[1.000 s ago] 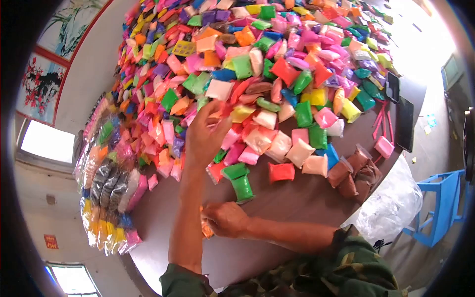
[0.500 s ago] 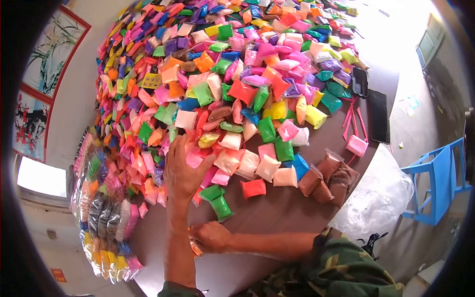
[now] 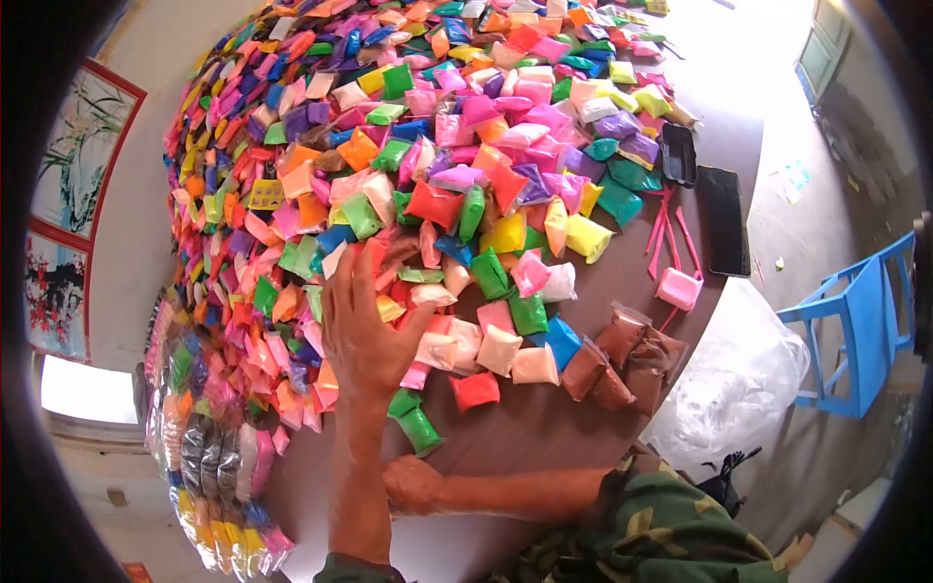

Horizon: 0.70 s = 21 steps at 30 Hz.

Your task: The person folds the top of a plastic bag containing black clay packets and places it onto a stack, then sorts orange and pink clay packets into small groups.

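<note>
Small packets in many colours (image 3: 466,180) lie heaped across the brown table (image 3: 515,432). My left hand (image 3: 364,316) is over the near edge of the heap with its fingers spread, next to yellow and pink packets; nothing shows in its grasp. My right hand (image 3: 413,484) rests closed near the table's front edge, partly behind my left forearm, and what it holds, if anything, is hidden. Two green packets (image 3: 415,423) lie just above my right hand. A red packet (image 3: 474,392) and several brown packets (image 3: 614,364) lie farther right.
Clear bags of packets (image 3: 209,457) hang at the table's left edge. A black tray (image 3: 678,154), a dark flat case (image 3: 722,222) and a pink pouch with straps (image 3: 678,289) lie on the right. Beyond are a clear plastic bag (image 3: 734,374) and a blue stool (image 3: 850,335).
The view has shifted, moving the heap leftward in the frame. My left hand stays over the heap's near edge, fingers spread. The orange item seen at my right hand before is out of sight.
</note>
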Each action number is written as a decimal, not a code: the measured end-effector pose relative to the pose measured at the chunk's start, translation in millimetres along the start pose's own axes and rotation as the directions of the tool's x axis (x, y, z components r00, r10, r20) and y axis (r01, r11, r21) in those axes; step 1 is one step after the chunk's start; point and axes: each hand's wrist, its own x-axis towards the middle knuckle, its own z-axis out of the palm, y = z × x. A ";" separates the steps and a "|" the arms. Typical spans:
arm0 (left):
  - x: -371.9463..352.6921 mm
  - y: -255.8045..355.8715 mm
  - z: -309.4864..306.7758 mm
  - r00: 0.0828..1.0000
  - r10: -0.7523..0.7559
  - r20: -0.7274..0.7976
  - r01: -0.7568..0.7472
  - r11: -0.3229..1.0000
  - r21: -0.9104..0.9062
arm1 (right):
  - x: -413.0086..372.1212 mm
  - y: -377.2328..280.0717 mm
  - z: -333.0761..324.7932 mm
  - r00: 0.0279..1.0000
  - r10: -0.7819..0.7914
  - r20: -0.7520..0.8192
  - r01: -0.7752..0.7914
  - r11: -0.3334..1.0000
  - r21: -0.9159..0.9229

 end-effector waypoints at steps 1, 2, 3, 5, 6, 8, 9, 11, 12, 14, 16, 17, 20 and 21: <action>8.0 8.4 -1.2 0.998 0.058 0.000 -0.058 0.997 -0.048 | 5.5 16.9 18.4 0.999 0.005 0.035 -0.004 0.999 -0.031; 15.8 17.2 -0.4 0.993 0.117 -0.004 -0.117 0.988 -0.096 | 7.4 26.4 30.9 0.998 0.010 0.068 -0.006 0.998 -0.064; 22.2 28.7 2.7 0.984 0.175 0.036 -0.172 0.981 -0.089 | 4.8 26.8 34.4 0.996 -0.073 -0.051 0.072 0.997 -0.017; 34.9 49.3 11.0 0.951 0.289 0.113 -0.281 0.956 -0.080 | 1.5 27.4 32.5 0.970 -0.158 -0.183 0.165 0.986 0.025; 39.3 48.3 25.2 0.933 0.333 0.135 -0.323 0.942 -0.095 | 0.7 26.4 28.4 0.967 -0.166 -0.192 0.175 0.984 0.033; 50.4 41.9 48.3 0.915 0.383 0.129 -0.370 0.922 -0.114 | 0.4 7.1 5.2 0.999 -0.050 0.016 0.050 0.999 -0.003; 56.8 37.9 57.4 0.905 0.406 0.125 -0.392 0.912 -0.122 | -1.9 -2.7 -4.2 0.998 -0.052 -0.036 0.053 0.998 0.038; 71.7 28.2 68.6 0.890 0.438 0.127 -0.435 0.899 -0.047 | -5.4 -16.8 -17.1 0.989 -0.049 -0.137 0.067 0.990 0.126; 82.3 21.4 72.3 0.883 0.451 0.133 -0.454 0.891 -0.008 | -4.0 -14.2 -13.9 0.990 -0.059 -0.129 0.075 0.990 0.121; 110.6 11.6 77.0 0.889 0.444 0.112 -0.453 0.889 0.067 | 0.6 -5.6 -2.4 0.990 -0.090 -0.111 0.101 0.990 0.102; 144.9 -3.2 82.8 0.903 0.424 0.066 -0.429 0.893 0.137 | 1.5 -6.0 -0.2 0.990 -0.077 -0.121 0.092 0.988 0.126; 161.9 -12.5 86.0 0.909 0.414 0.044 -0.415 0.894 0.170 | 1.1 -5.7 1.3 0.990 -0.068 -0.125 0.086 0.986 0.140; 211.3 -48.0 98.5 0.914 0.400 -0.075 -0.372 0.896 0.243 | 0.9 -3.9 1.9 0.997 -0.055 -0.045 0.057 0.998 0.038; 223.3 -59.3 98.7 0.917 0.389 -0.087 -0.358 0.899 0.254 | 1.1 -3.4 1.6 0.998 -0.049 -0.027 0.050 0.998 0.035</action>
